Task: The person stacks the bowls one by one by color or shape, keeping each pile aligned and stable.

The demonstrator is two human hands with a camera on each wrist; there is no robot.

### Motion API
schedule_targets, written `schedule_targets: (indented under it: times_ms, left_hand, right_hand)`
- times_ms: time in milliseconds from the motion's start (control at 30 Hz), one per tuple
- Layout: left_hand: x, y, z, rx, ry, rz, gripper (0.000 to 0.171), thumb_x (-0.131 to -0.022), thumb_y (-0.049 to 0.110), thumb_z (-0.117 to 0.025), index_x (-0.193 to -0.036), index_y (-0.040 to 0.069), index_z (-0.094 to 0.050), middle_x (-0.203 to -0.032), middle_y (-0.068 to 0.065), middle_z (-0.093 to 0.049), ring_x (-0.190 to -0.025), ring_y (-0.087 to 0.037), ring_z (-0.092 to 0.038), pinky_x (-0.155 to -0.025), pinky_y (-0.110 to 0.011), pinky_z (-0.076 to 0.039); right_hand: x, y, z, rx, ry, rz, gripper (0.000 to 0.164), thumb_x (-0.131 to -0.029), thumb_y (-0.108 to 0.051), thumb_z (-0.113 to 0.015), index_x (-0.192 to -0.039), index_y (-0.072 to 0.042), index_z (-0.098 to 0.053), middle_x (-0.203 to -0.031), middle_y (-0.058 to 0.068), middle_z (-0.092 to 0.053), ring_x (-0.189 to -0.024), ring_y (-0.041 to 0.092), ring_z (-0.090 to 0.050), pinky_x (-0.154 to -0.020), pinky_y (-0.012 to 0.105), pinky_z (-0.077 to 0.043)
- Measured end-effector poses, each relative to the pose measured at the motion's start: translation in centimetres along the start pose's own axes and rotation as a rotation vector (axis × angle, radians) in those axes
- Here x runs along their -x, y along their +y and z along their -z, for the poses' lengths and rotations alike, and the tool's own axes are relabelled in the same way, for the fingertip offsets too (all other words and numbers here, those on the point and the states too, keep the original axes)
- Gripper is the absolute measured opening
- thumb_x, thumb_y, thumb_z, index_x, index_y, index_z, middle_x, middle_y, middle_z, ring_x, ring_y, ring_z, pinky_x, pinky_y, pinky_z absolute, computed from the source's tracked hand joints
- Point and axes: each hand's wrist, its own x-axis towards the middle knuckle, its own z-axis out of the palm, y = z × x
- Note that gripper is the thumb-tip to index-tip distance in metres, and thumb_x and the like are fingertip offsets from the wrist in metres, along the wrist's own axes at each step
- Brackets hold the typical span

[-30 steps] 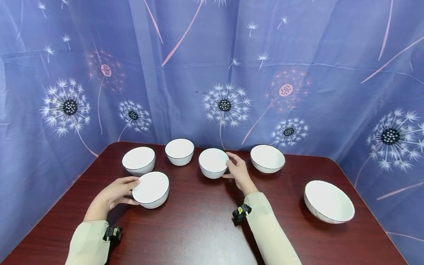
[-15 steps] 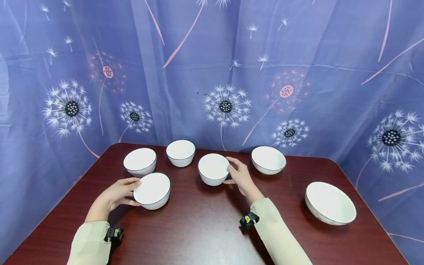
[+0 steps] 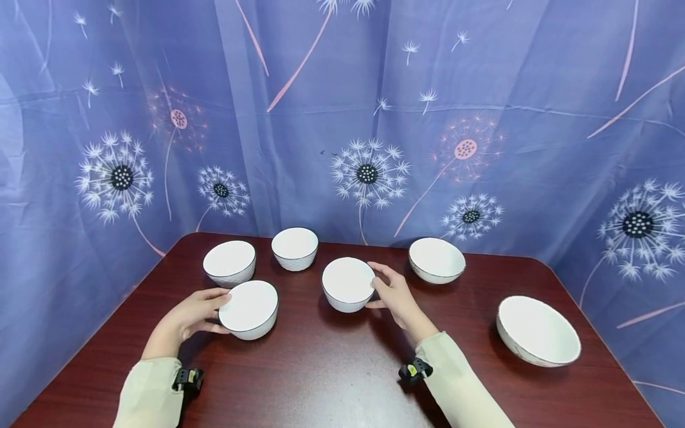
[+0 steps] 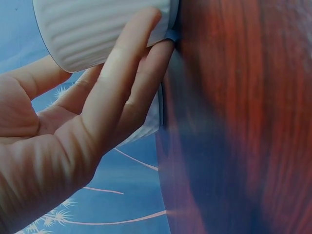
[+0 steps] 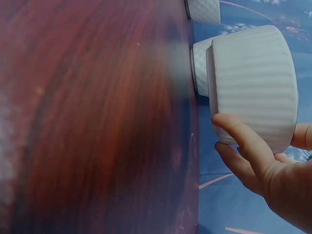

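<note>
My left hand point(image 3: 195, 315) grips the left side of a white ribbed bowl point(image 3: 249, 309) with a dark rim, thumb at the rim and fingers low on its side. In the left wrist view this bowl point(image 4: 97, 31) shows its vertical ribs, with fingertips near its base. My right hand point(image 3: 397, 297) holds a second white ribbed bowl point(image 3: 348, 284) by its right side, thumb at the rim. The right wrist view has that bowl point(image 5: 253, 83) lifted off the table, fingers under its base edge. Both bowls are upright, their insides bare white.
Behind the left bowl stands a white textured bowl point(image 3: 230, 261), with another textured bowl point(image 3: 295, 248) to its right. Two wider white bowls stand on the right: one at the back point(image 3: 436, 260), a larger bowl point(image 3: 537, 331) nearer. A blue dandelion curtain point(image 3: 321, 119) hangs behind the dark red table point(image 3: 321, 380).
My right hand has brought its bowl from the back row toward me. My left hand stays on its bowl with hardly any movement. The head view has shifted slightly.
</note>
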Motion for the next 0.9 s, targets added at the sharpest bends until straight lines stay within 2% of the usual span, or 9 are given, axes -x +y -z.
schedule_targets:
  times_ms: [200, 500, 733, 900]
  left_hand:
    - [0.1, 0.3, -0.1, -0.007, 0.008, 0.0, 0.05, -0.102, 0.016, -0.046, -0.138, -0.016, -0.032, -0.096, -0.011, -0.06, -0.081, -0.019, -0.064, -0.073, -0.046, -0.06]
    - [0.0, 0.1, -0.1, 0.003, 0.009, 0.003, 0.049, -0.102, 0.016, -0.047, -0.136, -0.016, -0.033, -0.092, -0.009, -0.06, -0.079, -0.019, -0.064, -0.072, -0.046, -0.06]
    - [0.1, 0.0, 0.0, 0.0, 0.002, -0.005, 0.047, -0.102, 0.016, -0.046, -0.135, -0.016, -0.034, -0.092, -0.009, -0.06, -0.08, -0.019, -0.064, -0.072, -0.046, -0.06]
    - [0.1, 0.1, 0.0, 0.008, 0.012, 0.017, 0.048, -0.102, 0.016, -0.047, -0.136, -0.015, -0.034, -0.094, -0.01, -0.06, -0.08, -0.019, -0.064, -0.073, -0.046, -0.06]
  right_hand:
    - [0.9, 0.1, -0.2, 0.002, -0.018, 0.005, 0.05, -0.088, 0.005, -0.042, -0.137, -0.001, -0.048, -0.131, 0.025, -0.05, -0.1, 0.029, -0.061, -0.072, 0.054, -0.058]
    - [1.9, 0.4, -0.9, -0.001, -0.03, 0.003, 0.049, -0.088, 0.008, -0.043, -0.136, 0.002, -0.049, -0.128, 0.026, -0.052, -0.094, 0.028, -0.061, -0.067, 0.05, -0.059]
    - [2.3, 0.8, -1.5, -0.013, -0.053, -0.014, 0.049, -0.088, 0.007, -0.042, -0.136, 0.002, -0.049, -0.125, 0.024, -0.052, -0.091, 0.026, -0.061, -0.069, 0.05, -0.059]
    - [2.6, 0.9, -1.9, -0.004, -0.082, -0.019, 0.048, -0.089, 0.006, -0.041, -0.137, 0.003, -0.046, -0.127, 0.027, -0.05, -0.088, 0.025, -0.061, -0.069, 0.049, -0.059]
